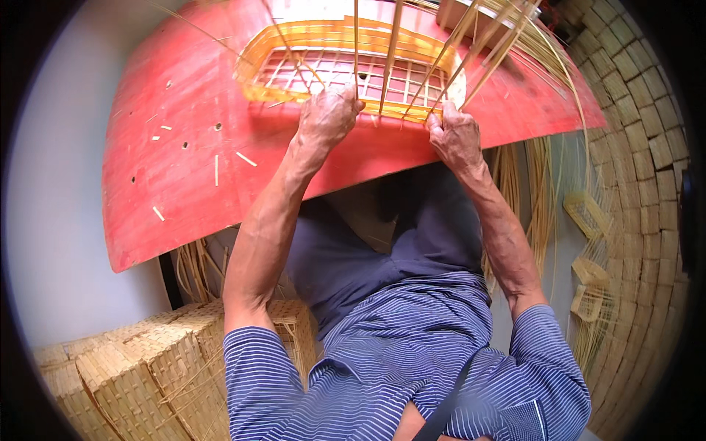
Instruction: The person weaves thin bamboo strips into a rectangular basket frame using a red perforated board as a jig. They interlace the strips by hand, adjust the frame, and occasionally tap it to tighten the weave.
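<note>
On the red board lies a half-woven basket (316,33), with an open lattice base and yellow-orange strips woven round its low wall. Long thin upright strips (390,55) rise from its near side and right end. My left hand (329,116) is closed at the middle of the near wall, fingers curled by the base of an upright. Near the right end of that same wall, my right hand (456,134) is closed too, thumb and fingers pinched at the rim. What lies between the fingers of either hand is mostly hidden, but both touch the basket wall.
The red board (169,213) has small holes and short strip offcuts (246,159) on its left. A brown box (471,18) and loose strips lie at the far right. Woven bundles (140,367) stand lower left; stacked woven pieces (640,147) line the right. Long strips (540,191) hang below the board.
</note>
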The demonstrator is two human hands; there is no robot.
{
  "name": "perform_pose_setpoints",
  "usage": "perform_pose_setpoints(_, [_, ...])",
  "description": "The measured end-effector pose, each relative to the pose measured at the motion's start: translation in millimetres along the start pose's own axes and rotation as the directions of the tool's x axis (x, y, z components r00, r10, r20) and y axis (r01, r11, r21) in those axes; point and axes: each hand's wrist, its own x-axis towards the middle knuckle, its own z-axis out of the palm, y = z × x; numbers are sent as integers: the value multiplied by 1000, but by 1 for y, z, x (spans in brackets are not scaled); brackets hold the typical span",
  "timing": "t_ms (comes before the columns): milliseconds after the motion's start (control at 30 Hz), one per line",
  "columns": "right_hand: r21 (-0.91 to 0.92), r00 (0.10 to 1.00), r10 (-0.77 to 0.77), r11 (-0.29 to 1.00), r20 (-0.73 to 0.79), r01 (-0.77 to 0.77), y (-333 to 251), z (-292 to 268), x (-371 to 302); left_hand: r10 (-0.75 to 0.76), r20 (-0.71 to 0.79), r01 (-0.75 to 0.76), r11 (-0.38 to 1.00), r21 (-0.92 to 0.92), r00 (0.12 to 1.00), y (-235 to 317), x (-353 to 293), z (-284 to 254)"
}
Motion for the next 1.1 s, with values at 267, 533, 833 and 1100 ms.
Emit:
perform_pose_setpoints(267, [-318, 764, -642, 713, 65, 625, 46, 9, 11, -89, 27, 88, 995, 44, 996, 14, -9, 13])
perform_pose_setpoints(533, [-134, 817, -575, 806, 52, 576, 49, 11, 19, -51, 29, 50, 997, 64, 998, 4, -5, 16])
perform_pose_setpoints(833, [240, 946, -219, 931, -239, 276, -12, -3, -20, -157, 20, 149, 966, 212, 987, 39, -8, 27])
perform_pose_setpoints(1100, [120, 963, -247, 965, 106, 234, 4, 14, 11, -140, -157, 153, 985, 77, 978, 85, -39, 38])
